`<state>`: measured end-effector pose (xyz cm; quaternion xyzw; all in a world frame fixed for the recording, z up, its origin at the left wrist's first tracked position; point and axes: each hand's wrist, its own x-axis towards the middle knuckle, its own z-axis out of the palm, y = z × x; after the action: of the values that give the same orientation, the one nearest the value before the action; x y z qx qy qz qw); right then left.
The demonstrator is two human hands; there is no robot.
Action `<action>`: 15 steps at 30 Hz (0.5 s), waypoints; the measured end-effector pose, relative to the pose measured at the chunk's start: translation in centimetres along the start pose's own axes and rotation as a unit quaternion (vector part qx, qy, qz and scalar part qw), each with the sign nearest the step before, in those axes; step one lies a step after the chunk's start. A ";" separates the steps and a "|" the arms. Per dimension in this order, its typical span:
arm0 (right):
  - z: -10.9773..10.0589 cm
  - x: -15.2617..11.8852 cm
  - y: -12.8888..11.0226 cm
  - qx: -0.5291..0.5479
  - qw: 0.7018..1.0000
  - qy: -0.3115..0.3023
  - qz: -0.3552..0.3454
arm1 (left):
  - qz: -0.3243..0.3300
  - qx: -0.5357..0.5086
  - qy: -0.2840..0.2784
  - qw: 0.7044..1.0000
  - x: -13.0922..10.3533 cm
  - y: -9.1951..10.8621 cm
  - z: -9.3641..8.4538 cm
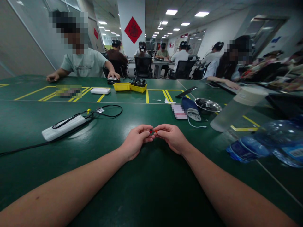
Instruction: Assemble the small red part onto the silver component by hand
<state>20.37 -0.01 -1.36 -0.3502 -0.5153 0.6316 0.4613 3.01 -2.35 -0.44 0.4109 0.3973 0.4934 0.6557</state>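
Note:
Both my hands meet just above the green table, fingertips nearly touching. My left hand [137,138] is closed in a pinch on a tiny red and black piece [151,131]. Between the thumb and fingers of my right hand [172,137] is a tiny orange piece [156,131]. The two pieces are held close, side by side; whether they touch I cannot tell. Fingers hide most of both pieces, and their kind is too small to make out.
Left lies a white power strip [65,127] with a black cable. To the right are a phone [179,111], a metal bowl [208,105], a frosted bottle [236,108] and blue plastic bottles [251,148]. Yellow trays [121,86] stand farther back. Co-workers sit across the table.

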 end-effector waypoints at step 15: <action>0.1 -0.2 0.1 -0.047 0.999 -0.006 -0.023 | -0.011 -0.006 0.000 1.000 -0.1 0.0 0.1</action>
<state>20.29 -0.24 -1.46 -0.3552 -0.5551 0.5983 0.4557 3.09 -2.41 -0.35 0.4026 0.3982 0.4886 0.6638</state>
